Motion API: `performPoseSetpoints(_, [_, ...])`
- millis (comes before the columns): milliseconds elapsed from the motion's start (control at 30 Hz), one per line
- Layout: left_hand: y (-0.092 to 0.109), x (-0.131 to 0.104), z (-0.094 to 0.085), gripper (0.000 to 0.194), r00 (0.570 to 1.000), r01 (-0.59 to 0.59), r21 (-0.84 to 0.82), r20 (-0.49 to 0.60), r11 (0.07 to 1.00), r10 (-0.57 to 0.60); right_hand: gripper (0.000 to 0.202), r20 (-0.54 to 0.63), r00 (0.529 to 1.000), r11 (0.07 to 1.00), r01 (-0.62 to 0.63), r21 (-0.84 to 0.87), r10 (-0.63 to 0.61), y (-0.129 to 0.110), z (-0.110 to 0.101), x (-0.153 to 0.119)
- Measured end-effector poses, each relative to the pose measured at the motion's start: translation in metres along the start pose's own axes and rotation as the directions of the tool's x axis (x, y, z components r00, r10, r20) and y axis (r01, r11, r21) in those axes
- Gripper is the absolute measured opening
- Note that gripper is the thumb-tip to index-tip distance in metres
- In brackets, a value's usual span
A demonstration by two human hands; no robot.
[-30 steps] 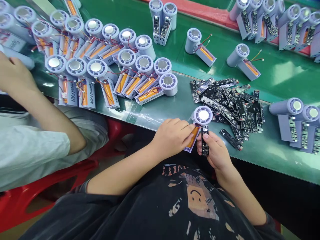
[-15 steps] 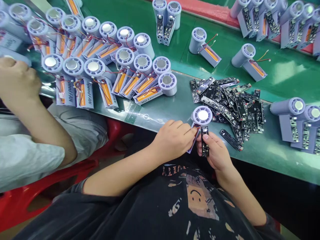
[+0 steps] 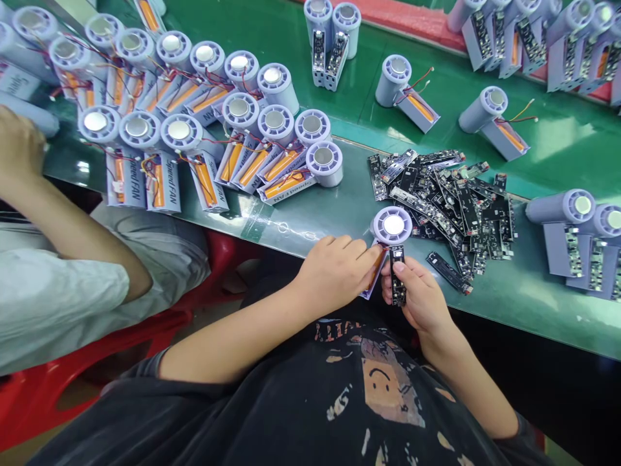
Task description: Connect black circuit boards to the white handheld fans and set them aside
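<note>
A lilac handheld fan (image 3: 392, 225) stands at the table's near edge, its round head up and its open handle angled down toward me. My left hand (image 3: 337, 265) is closed over that handle, fingertips at the thin wires near the head. Whatever lies under those fingertips is hidden. In my right hand (image 3: 422, 291), a narrow black circuit board (image 3: 398, 275) is held upright between thumb and fingers, right beside the handle. The board's top end meets the wires; whether a plug is seated there I cannot tell.
A heap of circuit boards (image 3: 451, 200) lies behind my right hand, with one loose board (image 3: 449, 272) nearer. Several fans with orange batteries (image 3: 276, 123) stand at left. More stand on the green belt (image 3: 359, 97). Fans with boards (image 3: 560, 213) are at right. A co-worker's arm (image 3: 82, 233) is at left.
Fans on the green belt have shifted slightly right. The co-worker's hand has moved left and down. My hands, the fan and the board stay almost still.
</note>
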State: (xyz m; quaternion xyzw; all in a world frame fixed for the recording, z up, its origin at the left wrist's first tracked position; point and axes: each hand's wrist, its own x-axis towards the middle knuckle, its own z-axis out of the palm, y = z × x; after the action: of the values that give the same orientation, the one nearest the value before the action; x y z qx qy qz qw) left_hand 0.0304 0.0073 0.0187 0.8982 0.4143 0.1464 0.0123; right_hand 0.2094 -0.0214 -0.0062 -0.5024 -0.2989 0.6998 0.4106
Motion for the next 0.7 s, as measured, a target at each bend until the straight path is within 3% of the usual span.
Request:
performPoseSetpoints(367, [0.008,0.015,-0.013,0.018,0.958,0.051,-0.004,0.282,0.999,-0.048,0.034,-0.06,0.998,1.0,-0.021,-0.002,0.021,-0.004,0.003,0.0])
performPoseSetpoints(567, [0.004,0.011,-0.01,0.031,0.959,0.022,-0.012,0.282,1.0,-0.017,0.034,-0.063,0.998,1.0,-0.019,0.002,0.019,-0.005,0.005,0.0])
performPoseSetpoints(700, [0.002,0.003,-0.006,0.034,0.981,0.021,-0.039,0.192,0.999,-0.014,0.034,-0.073,0.997,1.0,-0.014,-0.017,0.012,-0.005,0.006,0.0])
